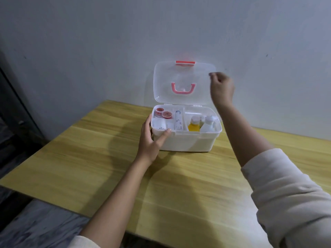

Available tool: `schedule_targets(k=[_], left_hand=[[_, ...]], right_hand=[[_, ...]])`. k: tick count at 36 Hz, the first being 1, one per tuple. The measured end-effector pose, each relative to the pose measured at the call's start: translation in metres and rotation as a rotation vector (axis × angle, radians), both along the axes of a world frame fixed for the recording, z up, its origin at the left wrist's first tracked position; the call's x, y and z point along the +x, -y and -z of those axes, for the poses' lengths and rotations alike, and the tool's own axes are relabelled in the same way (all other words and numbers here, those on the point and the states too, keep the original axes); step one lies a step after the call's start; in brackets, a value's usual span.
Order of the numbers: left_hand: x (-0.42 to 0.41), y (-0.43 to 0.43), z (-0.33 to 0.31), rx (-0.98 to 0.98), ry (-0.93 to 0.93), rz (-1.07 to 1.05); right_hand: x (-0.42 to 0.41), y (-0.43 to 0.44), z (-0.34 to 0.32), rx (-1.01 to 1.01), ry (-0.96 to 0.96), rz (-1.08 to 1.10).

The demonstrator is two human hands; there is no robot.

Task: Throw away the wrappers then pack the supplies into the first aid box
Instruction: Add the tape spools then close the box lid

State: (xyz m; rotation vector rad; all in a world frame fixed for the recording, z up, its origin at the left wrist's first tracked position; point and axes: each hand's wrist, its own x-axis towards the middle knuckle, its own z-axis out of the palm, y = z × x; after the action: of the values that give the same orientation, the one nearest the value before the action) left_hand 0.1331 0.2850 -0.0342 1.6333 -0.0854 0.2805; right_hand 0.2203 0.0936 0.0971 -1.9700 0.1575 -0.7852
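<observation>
A white first aid box [186,142] stands on the wooden table against the wall. Its clear lid [182,76], with a pink handle [183,88] and red latch [185,62], stands upright. Inside lie two red tape rolls [163,112], a syringe [178,119], a yellow bottle [194,124] and white bottles [208,124]. My left hand [152,138] grips the box's front left corner, thumb on the rim. My right hand [222,87] pinches the lid's upper right edge.
The wooden table [179,190] ends at a left edge running diagonally, with grey floor [41,228] below it. A pale wall [89,51] rises directly behind the box. A dark frame [10,97] stands at the far left.
</observation>
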Motion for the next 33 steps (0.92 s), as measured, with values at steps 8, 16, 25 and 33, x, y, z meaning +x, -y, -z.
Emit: schedule_targets(k=[8, 16, 25, 33], left_hand=[[0.003, 0.004, 0.001, -0.04, 0.014, -0.021], [0.006, 0.002, 0.0, -0.101, 0.022, 0.006], [0.005, 0.001, -0.002, -0.128, 0.003, 0.049], [0.006, 0.003, -0.002, -0.144, -0.015, 0.102]], right_hand=[[0.033, 0.018, 0.01, 0.302, -0.234, -0.023], [0.032, 0.025, 0.012, 0.427, -0.139, -0.11], [-0.012, 0.036, 0.026, 0.394, -0.081, -0.263], [-0.063, 0.047, 0.063, 0.251, -0.052, -0.343]])
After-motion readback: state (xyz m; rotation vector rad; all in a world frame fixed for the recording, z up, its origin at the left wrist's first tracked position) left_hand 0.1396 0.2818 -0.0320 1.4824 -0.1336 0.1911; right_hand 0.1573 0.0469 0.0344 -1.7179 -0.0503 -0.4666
